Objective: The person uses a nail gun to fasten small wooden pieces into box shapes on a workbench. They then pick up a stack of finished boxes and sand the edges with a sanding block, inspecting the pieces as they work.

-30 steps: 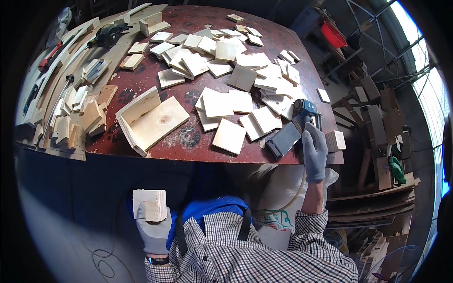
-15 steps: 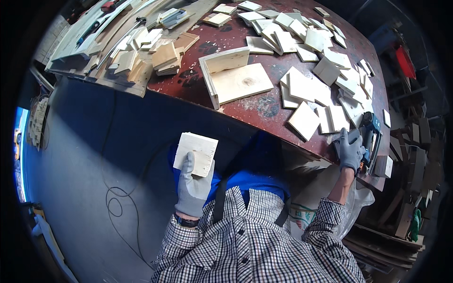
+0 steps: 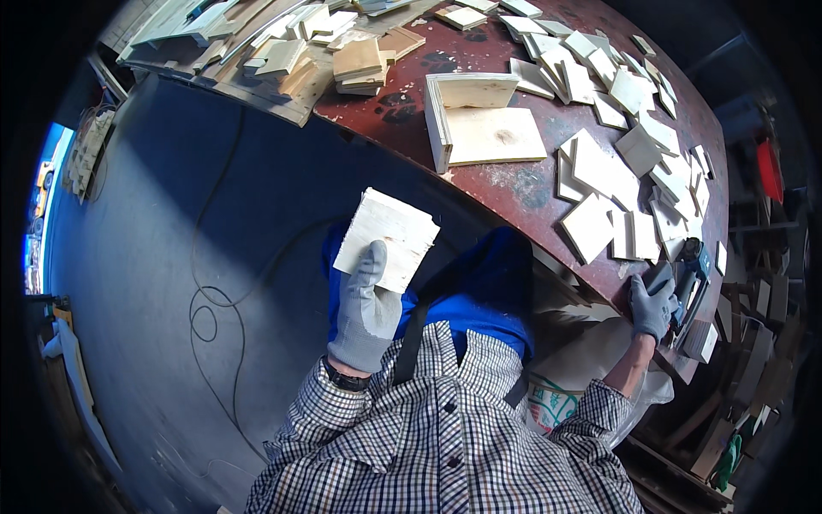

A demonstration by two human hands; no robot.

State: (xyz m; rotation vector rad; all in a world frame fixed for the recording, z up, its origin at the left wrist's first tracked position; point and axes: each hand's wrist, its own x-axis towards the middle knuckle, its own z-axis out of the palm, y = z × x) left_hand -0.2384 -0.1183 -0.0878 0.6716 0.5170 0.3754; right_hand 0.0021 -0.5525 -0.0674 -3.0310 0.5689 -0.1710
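My left hand (image 3: 368,313), in a grey work glove, holds a small square wooden board (image 3: 390,236) up in front of my lap, the thumb pressed flat on its face. At the table's near right edge my gloved right hand (image 3: 653,308) is closed round a dark block-like thing (image 3: 658,276), partly hidden by the fingers. Just right of that hand lies a blue and black power tool (image 3: 692,278), seemingly a nail gun. On the table stands a wooden piece of joined boards (image 3: 497,137), with a base and two raised sides.
Many loose wooden boards (image 3: 604,167) are scattered over the dark red table (image 3: 505,193). Stacked wood pieces (image 3: 358,62) lie at the far left. A small pale stack (image 3: 700,341) sits at the right corner. A cable (image 3: 231,368) loops over the floor; a white sack (image 3: 548,407) stands below the table.
The view has shifted, so the table appears further right and higher. My left hand has tilted the board slightly clockwise. My right hand has drawn the dark block between thumb and fingers.
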